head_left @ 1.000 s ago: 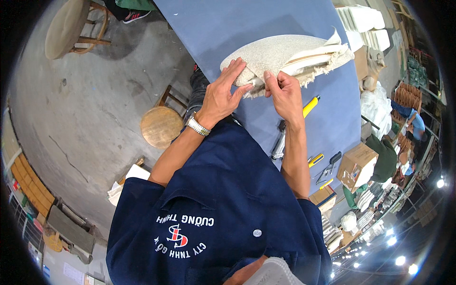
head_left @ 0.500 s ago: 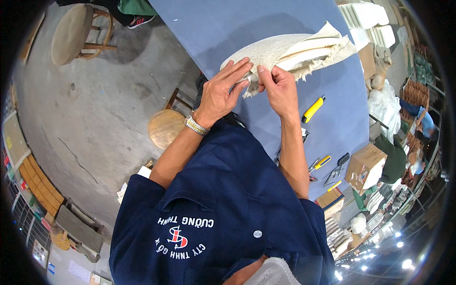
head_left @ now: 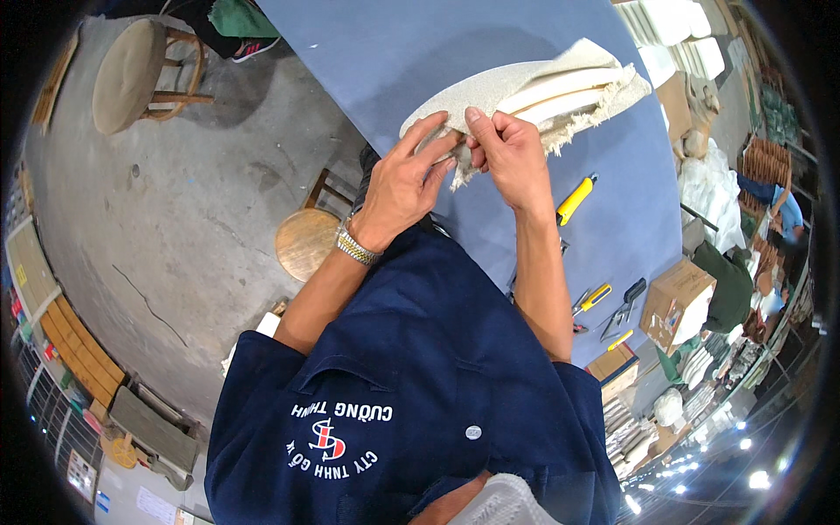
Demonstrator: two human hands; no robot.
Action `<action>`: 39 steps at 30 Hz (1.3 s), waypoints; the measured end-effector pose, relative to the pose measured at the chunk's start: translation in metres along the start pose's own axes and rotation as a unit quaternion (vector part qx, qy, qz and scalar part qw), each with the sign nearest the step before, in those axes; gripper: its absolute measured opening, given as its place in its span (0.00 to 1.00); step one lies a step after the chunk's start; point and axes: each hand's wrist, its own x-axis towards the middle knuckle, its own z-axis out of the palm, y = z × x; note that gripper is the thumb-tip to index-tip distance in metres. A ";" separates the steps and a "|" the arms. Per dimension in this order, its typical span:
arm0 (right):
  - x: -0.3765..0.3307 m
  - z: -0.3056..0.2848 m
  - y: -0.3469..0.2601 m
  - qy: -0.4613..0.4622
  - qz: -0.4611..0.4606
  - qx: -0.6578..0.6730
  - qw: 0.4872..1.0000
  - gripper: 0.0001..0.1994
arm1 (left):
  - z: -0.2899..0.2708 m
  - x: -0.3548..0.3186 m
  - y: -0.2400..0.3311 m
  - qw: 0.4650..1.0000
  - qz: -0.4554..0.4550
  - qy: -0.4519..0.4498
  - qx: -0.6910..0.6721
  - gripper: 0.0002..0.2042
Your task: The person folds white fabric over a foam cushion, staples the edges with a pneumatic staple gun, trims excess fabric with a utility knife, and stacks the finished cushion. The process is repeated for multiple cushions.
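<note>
Pinching the cloth (head_left: 499, 90), the right hand (head_left: 514, 162) has narrowed fingers; the left hand's (head_left: 395, 191), slightly spread, touch its left end. On the desk (head_left: 490, 31), cloth covers the pad's (head_left: 560, 103) far side; the frayed near side gapes, seemingly unfastened.

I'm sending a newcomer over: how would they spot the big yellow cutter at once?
Find the blue table, then the right hand on the beige cloth. The cutter lies to that hand's lower right. It looks chunkier than the other yellow tools lower in the picture.
</note>
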 end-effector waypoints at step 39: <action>0.003 0.011 0.064 0.034 -0.178 -0.069 0.981 0.09 | 0.008 0.003 -0.024 0.996 0.035 0.079 0.015 0.20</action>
